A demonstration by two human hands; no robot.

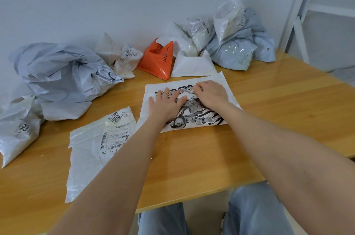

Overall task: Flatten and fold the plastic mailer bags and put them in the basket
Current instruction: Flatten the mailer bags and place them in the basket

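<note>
A white mailer bag with a black cartoon print [201,117] lies flat in the middle of the wooden table [192,158]. My left hand [166,105] rests palm down on its left half, fingers spread. My right hand [210,92] presses on its upper right part, fingers curled toward the printed lettering. Neither hand grips the bag. A second flat white mailer with shipping labels [96,150] lies to the left, partly under my left forearm. No basket is in view.
Crumpled mailers line the back of the table: a large grey heap [61,73] at left, an orange bag [157,61] in the middle, a white folded one [192,64], and a grey-white pile [234,40] at right. Another labelled bag [17,129] sits far left. A white frame [307,14] stands right.
</note>
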